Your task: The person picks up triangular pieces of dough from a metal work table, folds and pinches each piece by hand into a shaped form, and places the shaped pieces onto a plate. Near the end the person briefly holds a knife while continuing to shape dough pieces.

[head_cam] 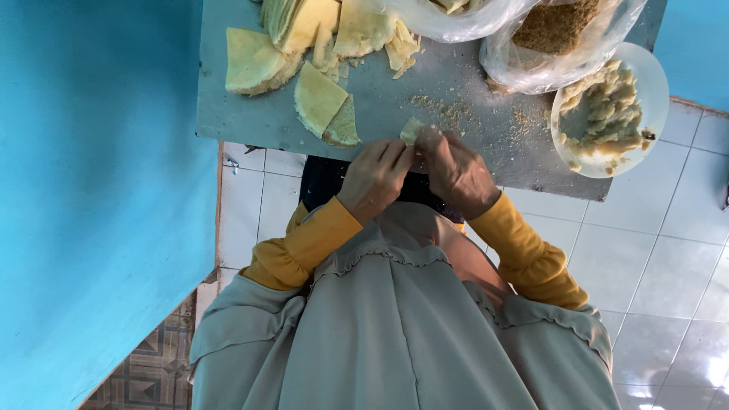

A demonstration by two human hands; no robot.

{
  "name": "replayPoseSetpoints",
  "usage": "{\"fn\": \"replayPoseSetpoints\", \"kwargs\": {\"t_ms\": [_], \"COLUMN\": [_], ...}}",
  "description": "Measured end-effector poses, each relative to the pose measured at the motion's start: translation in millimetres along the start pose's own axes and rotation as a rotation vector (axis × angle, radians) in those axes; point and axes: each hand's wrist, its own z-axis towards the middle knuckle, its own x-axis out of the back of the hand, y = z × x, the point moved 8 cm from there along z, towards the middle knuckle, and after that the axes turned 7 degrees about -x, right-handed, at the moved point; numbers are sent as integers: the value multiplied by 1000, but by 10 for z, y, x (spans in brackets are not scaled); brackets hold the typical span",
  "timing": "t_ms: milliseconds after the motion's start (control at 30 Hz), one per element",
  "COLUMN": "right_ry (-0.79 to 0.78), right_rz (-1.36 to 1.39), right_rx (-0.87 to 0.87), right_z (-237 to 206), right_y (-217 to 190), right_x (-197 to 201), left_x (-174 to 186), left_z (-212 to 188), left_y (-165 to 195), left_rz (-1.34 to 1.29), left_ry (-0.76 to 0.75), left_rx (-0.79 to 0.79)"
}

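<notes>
My left hand and my right hand meet at the near edge of a grey table. Their fingertips pinch a small pale yellow pastry sheet between them; most of the sheet is hidden by the fingers. Both arms wear yellow sleeves. Just left of the hands lie triangular yellow pastry sheets, with a thicker stack behind them. Crumbs are scattered on the table by my right hand.
A white plate of lumpy pale filling hangs over the table's right edge. Behind it sit a clear bag of brown crumbs and another clear bag. A blue wall stands at the left, with white floor tiles at the right.
</notes>
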Motion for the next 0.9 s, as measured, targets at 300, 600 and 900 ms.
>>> {"fn": "replayPoseSetpoints", "kwargs": {"t_ms": [300,600,900], "right_ry": [-4,-70,51], "right_rz": [43,302,-49], "right_rx": [53,-168,90], "right_z": [-6,216,3], "right_y": [101,163,-60], "right_x": [22,102,73], "left_x": [-288,-178,-161], "left_z": [40,181,79], "left_y": [-166,-426,-114], "left_rz": [14,-304,149], "left_ry": [-152,-88,-165], "left_rx": [53,191,-59]}}
